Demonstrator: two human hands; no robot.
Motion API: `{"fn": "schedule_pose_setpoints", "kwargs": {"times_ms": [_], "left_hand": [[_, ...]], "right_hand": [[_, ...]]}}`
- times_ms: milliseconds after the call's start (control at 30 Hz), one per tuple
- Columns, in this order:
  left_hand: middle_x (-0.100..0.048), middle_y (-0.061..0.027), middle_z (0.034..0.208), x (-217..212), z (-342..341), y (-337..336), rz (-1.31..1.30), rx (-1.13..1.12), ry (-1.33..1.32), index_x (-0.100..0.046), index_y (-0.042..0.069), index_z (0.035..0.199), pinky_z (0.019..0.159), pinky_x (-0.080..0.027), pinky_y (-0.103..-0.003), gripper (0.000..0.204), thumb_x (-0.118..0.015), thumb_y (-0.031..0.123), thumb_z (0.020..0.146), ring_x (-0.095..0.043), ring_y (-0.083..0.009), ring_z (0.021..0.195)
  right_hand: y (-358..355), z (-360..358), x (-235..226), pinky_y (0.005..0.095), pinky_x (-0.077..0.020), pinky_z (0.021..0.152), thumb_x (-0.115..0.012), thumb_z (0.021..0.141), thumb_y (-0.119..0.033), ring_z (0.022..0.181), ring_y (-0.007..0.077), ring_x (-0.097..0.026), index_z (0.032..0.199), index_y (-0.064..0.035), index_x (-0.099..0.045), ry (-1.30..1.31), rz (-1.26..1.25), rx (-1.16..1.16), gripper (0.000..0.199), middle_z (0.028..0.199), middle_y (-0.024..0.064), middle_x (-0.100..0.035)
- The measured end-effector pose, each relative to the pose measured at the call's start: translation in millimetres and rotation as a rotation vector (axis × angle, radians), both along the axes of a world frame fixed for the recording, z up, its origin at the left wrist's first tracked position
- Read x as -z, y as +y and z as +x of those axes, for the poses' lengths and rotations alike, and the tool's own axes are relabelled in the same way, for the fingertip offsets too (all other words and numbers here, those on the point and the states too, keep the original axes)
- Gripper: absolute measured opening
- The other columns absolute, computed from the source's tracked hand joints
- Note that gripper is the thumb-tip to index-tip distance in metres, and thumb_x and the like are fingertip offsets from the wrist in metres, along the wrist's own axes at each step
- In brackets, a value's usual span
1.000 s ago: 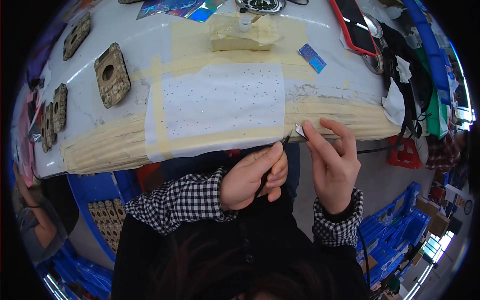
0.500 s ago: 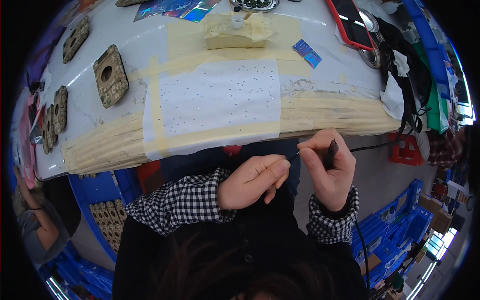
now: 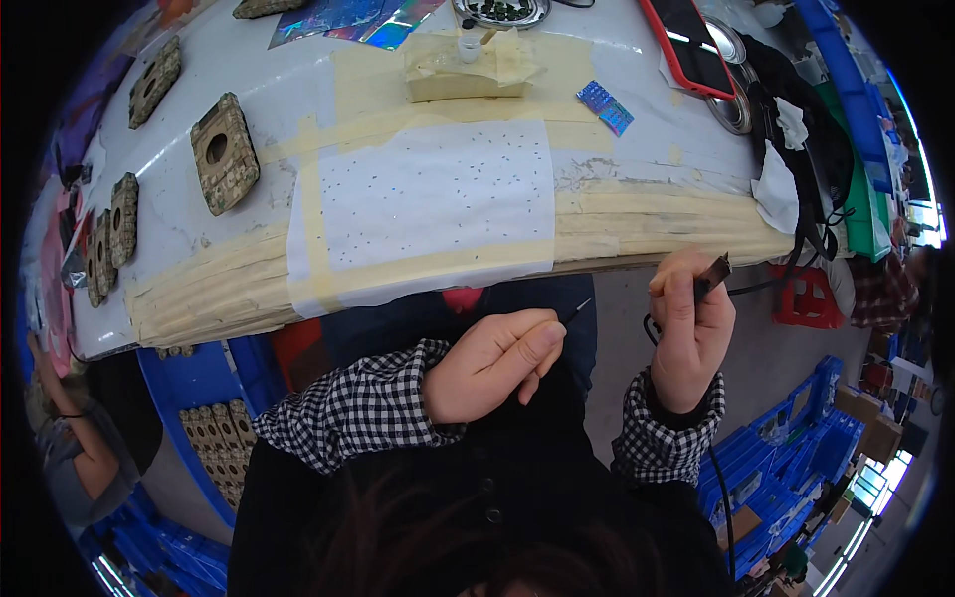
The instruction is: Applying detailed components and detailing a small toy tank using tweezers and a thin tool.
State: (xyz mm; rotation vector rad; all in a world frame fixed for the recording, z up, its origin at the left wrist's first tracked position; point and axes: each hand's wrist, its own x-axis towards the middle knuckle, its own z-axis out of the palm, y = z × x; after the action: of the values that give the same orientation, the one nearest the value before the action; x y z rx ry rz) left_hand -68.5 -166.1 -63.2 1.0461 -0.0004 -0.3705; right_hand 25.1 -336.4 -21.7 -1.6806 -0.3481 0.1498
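Observation:
My left hand (image 3: 492, 366), in a black-and-white checked cuff, is closed in front of the table edge. From its fingers sticks a thin dark tool with a fine pale metal tip (image 3: 580, 309), pointing up and right; the rest is hidden in the hand. My right hand (image 3: 693, 323) is closed around a small dark brown piece (image 3: 715, 273), whose end juts out past the fingers. Its exact kind is unclear. A thin black cable (image 3: 649, 326) loops beside this hand. The two hands are apart. On the table, nearest to them, lies a white paper sheet (image 3: 438, 194) scattered with tiny dark specks.
Camouflage-patterned parts with round holes (image 3: 225, 154) lie at the left. A taped box (image 3: 468, 82) bears a small clear cup. A red-cased phone (image 3: 688, 45) and black straps lie right. Blue crates (image 3: 239, 398) stand below, left. Another person's arm (image 3: 75, 408) shows far left.
My right hand has moved right, away from the left hand, and turned so the brown piece points up and right. The left tool's tip now shows. The view has shifted slightly.

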Motion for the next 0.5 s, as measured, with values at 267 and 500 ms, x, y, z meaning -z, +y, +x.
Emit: {"fn": "schedule_pose_setpoints", "kwargs": {"times_ms": [267,500], "left_hand": [[-0.041,0.0012,0.066,-5.1,-1.5,0.6,-0.079,0.051,0.017,-0.042,0.006,0.073,0.051,-0.041,-0.020,0.038,-0.033,0.030,0.101,-0.044,-0.0057,0.053],[-0.036,0.0003,0.064,-8.7,-3.4,-3.1,-0.312,0.083,0.104,-0.045,0.005,0.079,0.049,-0.042,-0.022,0.037,-0.032,0.032,0.101,-0.032,-0.0068,0.052]], "right_hand": [[14.2,-6.2,1.2,0.0220,-0.0334,0.053,-0.065,0.081,0.000,0.059,0.0073,-0.043,0.083,0.0002,-0.060,-0.140,-0.141,-0.327,0.005,0.071,0.0018,-0.052],[11.1,16.5,-11.2,0.0234,-0.0379,0.055,-0.058,0.090,-0.008,0.062,0.0107,-0.047,0.091,0.0012,-0.058,-0.362,-0.324,0.082,0.009,0.075,0.0059,-0.051]]}}
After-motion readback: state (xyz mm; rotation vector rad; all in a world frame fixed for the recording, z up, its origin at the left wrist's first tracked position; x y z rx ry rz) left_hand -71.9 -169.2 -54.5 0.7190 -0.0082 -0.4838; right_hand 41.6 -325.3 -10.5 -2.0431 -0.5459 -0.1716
